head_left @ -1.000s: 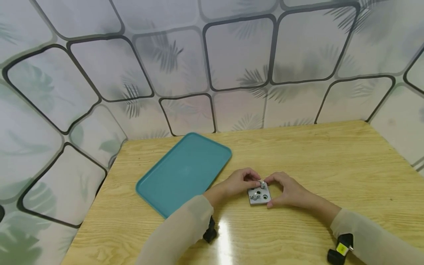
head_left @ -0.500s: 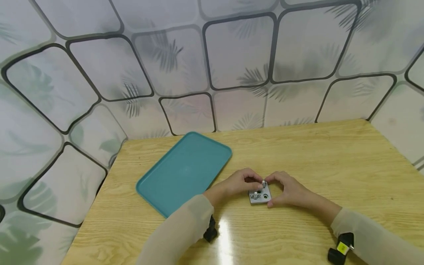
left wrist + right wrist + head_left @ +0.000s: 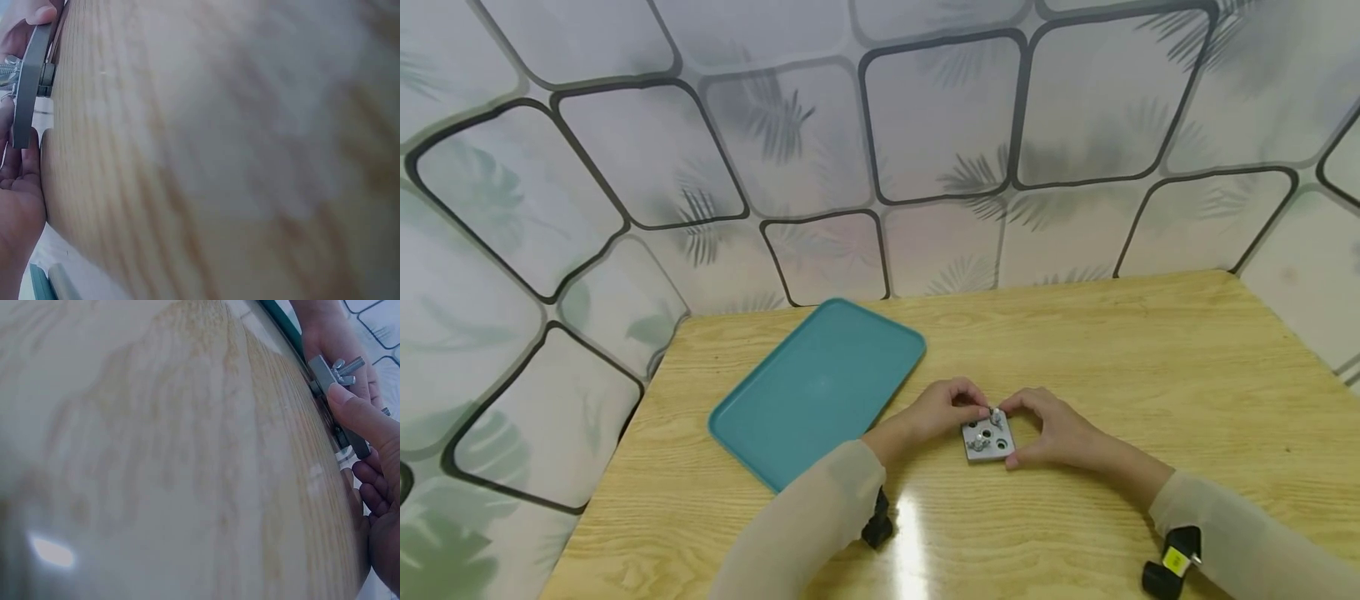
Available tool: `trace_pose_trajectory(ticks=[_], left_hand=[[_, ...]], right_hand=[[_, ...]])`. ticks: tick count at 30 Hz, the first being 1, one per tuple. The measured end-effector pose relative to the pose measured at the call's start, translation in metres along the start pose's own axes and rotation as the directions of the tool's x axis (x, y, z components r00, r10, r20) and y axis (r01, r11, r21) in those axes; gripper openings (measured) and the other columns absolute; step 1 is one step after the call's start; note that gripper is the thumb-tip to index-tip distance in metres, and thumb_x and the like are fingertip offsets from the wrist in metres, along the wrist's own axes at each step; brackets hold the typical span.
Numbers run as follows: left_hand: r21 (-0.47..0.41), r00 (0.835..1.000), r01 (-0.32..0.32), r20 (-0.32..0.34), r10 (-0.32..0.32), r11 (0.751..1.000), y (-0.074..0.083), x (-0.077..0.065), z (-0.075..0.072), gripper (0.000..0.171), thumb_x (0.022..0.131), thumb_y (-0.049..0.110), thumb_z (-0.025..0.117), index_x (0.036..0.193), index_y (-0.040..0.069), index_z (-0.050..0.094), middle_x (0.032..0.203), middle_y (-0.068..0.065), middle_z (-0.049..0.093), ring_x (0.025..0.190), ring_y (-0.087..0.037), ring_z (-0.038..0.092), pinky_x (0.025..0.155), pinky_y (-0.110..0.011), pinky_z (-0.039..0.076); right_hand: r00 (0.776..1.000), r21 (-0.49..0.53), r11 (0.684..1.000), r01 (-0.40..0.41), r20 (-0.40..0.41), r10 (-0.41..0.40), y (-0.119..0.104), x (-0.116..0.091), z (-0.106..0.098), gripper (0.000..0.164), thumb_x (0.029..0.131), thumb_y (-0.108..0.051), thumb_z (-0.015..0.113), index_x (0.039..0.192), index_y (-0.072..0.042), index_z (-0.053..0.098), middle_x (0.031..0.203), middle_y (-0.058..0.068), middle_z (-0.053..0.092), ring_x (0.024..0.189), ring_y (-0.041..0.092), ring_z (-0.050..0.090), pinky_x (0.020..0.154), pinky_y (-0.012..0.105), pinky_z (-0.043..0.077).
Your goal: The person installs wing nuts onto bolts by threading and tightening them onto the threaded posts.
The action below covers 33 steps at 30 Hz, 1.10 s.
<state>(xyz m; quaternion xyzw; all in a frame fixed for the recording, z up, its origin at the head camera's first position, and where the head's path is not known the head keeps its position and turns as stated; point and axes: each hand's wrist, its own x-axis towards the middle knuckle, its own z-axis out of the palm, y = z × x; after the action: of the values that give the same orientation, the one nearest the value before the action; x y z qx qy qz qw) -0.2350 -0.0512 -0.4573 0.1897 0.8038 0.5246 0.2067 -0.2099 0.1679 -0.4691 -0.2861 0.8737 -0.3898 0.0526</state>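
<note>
A small square metal plate with several holes lies between my hands in the head view. Two bolts with wing nuts stand up from it, one wing nut near the front left corner and another wing nut at the far corner. My left hand pinches at the far one with thumb and forefinger. With thumb and forefinger spread, my right hand grips the plate's right side. In the right wrist view, my right thumb presses on the plate. Bolt heads protrude underneath in the left wrist view.
An oblong teal tray lies at an angle left of the hands, beside my left forearm. The wooden table ends at a patterned curtain-like backdrop.
My left fingers shifted slightly right over the far wing nut, then drew back left, and the wing nut's angle looks a little different. The right hand and the plate stay almost still.
</note>
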Motion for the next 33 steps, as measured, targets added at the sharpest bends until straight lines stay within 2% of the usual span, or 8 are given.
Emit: trace_pose_trajectory(ticks=[6, 12, 17, 21, 24, 29, 33], left_hand=[[0.017, 0.998, -0.024, 0.061, 0.023, 1.0, 0.0022, -0.0008, -0.0026, 0.02, 0.089, 0.028, 0.058, 0.1, 0.013, 0.067, 0.095, 0.007, 0.061, 0.084, -0.001, 0.052, 0.077, -0.018, 0.042], [0.048, 0.991, -0.069, 0.12, 0.063, 0.996, 0.0027, 0.002, -0.0035, 0.024, 0.084, 0.022, 0.065, 0.106, 0.011, 0.066, 0.1, 0.002, 0.059, 0.09, -0.001, 0.05, 0.081, -0.017, 0.042], [0.033, 0.996, -0.029, 0.091, 0.026, 0.999, 0.0029, 0.0023, -0.0026, 0.026, 0.086, 0.021, 0.063, 0.11, 0.01, 0.061, 0.097, 0.001, 0.059, 0.086, -0.002, 0.052, 0.077, -0.016, 0.043], [-0.007, 0.999, 0.003, 0.049, -0.002, 1.0, 0.004, 0.0017, -0.0017, 0.016, 0.087, 0.018, 0.062, 0.099, 0.008, 0.058, 0.09, 0.002, 0.058, 0.08, -0.003, 0.052, 0.072, -0.016, 0.043], [-0.002, 0.999, 0.007, 0.036, -0.007, 1.0, 0.0043, 0.0009, -0.0016, 0.012, 0.087, 0.018, 0.061, 0.093, 0.008, 0.059, 0.087, 0.003, 0.058, 0.078, -0.002, 0.052, 0.071, -0.015, 0.043], [0.007, 0.999, 0.01, 0.048, -0.011, 1.0, 0.0038, -0.0003, -0.0019, 0.015, 0.089, 0.023, 0.058, 0.095, 0.011, 0.064, 0.091, 0.005, 0.06, 0.081, -0.002, 0.052, 0.074, -0.017, 0.043], [0.023, 0.996, -0.02, 0.083, 0.018, 1.0, 0.0034, -0.0018, -0.0024, 0.019, 0.086, 0.024, 0.063, 0.101, 0.013, 0.066, 0.096, 0.006, 0.06, 0.086, -0.001, 0.052, 0.077, -0.017, 0.043]], right_hand=[[1.0, 0.009, 1.0, 0.003, 0.001, -0.003, 0.0016, 0.0011, -0.0003, 0.063, 0.057, -0.046, 0.082, 0.108, -0.018, 0.057, 0.111, -0.004, 0.057, 0.103, 0.014, 0.045, 0.088, 0.03, 0.037], [1.0, 0.009, 1.0, 0.019, -0.006, -0.019, 0.0029, 0.0013, -0.001, 0.062, 0.057, -0.045, 0.082, 0.108, -0.018, 0.057, 0.111, -0.004, 0.057, 0.102, 0.014, 0.045, 0.086, 0.03, 0.038], [1.0, 0.013, 1.0, 0.02, -0.008, -0.02, 0.0027, 0.0012, -0.001, 0.062, 0.057, -0.044, 0.083, 0.107, -0.018, 0.057, 0.11, -0.004, 0.057, 0.102, 0.013, 0.045, 0.086, 0.029, 0.037], [1.0, 0.012, 1.0, 0.008, -0.007, -0.008, 0.0019, 0.0013, -0.0009, 0.063, 0.057, -0.044, 0.083, 0.107, -0.017, 0.057, 0.11, -0.004, 0.057, 0.103, 0.013, 0.044, 0.088, 0.029, 0.037], [1.0, 0.012, 1.0, 0.004, -0.004, -0.003, 0.0021, 0.0013, -0.0003, 0.063, 0.057, -0.045, 0.082, 0.107, -0.017, 0.057, 0.11, -0.004, 0.057, 0.103, 0.013, 0.045, 0.088, 0.03, 0.037], [1.0, 0.002, 1.0, 0.006, -0.002, -0.006, 0.0024, 0.0005, 0.0006, 0.063, 0.057, -0.046, 0.082, 0.107, -0.018, 0.057, 0.11, -0.004, 0.056, 0.102, 0.015, 0.046, 0.087, 0.031, 0.038], [1.0, 0.001, 1.0, 0.008, -0.004, -0.008, 0.0018, -0.0002, 0.0006, 0.062, 0.058, -0.046, 0.082, 0.107, -0.019, 0.056, 0.109, -0.005, 0.056, 0.102, 0.015, 0.045, 0.086, 0.031, 0.038]])
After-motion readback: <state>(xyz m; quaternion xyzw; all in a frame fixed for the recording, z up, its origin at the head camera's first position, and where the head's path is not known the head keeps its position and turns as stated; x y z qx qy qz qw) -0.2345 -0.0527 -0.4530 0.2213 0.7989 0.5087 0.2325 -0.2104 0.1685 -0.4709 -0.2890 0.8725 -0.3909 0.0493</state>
